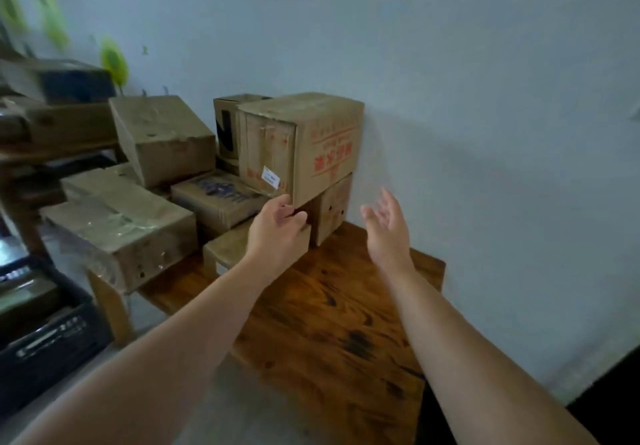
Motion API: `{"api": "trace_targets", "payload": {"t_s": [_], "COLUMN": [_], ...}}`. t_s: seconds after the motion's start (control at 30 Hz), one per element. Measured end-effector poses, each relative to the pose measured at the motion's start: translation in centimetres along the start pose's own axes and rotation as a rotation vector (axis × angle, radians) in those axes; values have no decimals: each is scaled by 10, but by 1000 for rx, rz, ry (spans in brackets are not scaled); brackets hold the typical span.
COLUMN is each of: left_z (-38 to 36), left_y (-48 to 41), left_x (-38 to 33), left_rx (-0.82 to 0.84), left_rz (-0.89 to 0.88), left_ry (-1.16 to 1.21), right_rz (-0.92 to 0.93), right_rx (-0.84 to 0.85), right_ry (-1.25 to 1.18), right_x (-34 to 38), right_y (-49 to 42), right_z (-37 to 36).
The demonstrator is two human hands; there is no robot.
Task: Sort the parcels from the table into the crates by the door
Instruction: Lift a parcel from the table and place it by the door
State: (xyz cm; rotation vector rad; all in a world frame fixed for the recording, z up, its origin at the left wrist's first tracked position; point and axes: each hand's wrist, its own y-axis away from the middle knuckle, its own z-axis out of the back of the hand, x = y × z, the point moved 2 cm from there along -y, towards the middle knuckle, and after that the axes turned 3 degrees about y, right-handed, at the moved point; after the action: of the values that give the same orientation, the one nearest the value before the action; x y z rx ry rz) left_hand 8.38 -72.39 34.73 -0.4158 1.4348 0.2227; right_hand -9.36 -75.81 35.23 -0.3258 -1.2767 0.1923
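Several cardboard parcels (162, 139) lie heaped along the counter's (339, 306) far edge, and the red-printed parcel (322, 139) sits stacked on another box (332, 209) in the far right corner. The left hand (277, 226) curls its fingers (298, 217) at that parcel's lower front corner, thumb touching it, though whether it grips cannot be told. The right hand (386, 222) hovers near the parcel, fingers spread, holding nothing.

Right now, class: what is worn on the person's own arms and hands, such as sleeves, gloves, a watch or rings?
Nothing worn shows. The left arm and right arm are bare to the picture's edge, with no sleeve in view. The left hand and right hand have no gloves. No watch, bracelet or ring can be made out, though the picture is soft.
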Motion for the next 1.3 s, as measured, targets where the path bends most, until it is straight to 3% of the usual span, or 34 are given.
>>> {"api": "trace_targets", "payload": {"t_s": [0.4, 0.63, 0.8, 1.03, 1.3], "left_z": [57, 87, 96, 88, 97], "left_y": [-192, -284, -354, -400, -400], "left_x": [-1, 36, 73, 92, 84], "left_rx": [-95, -84, 168, 580, 726], "left_rz": [-96, -4, 115, 142, 39], "left_ry": [-51, -12, 0, 36, 191], "right_rz": [-62, -181, -330, -478, -478], "right_rx": [90, 79, -31, -181, -347], "right_ry": [-54, -64, -143, -192, -136], "right_x": [-7, -31, -57, -64, -45], "right_y": [-146, -184, -193, -184, -167], "right_z": [-121, -166, -203, -235, -248]}}
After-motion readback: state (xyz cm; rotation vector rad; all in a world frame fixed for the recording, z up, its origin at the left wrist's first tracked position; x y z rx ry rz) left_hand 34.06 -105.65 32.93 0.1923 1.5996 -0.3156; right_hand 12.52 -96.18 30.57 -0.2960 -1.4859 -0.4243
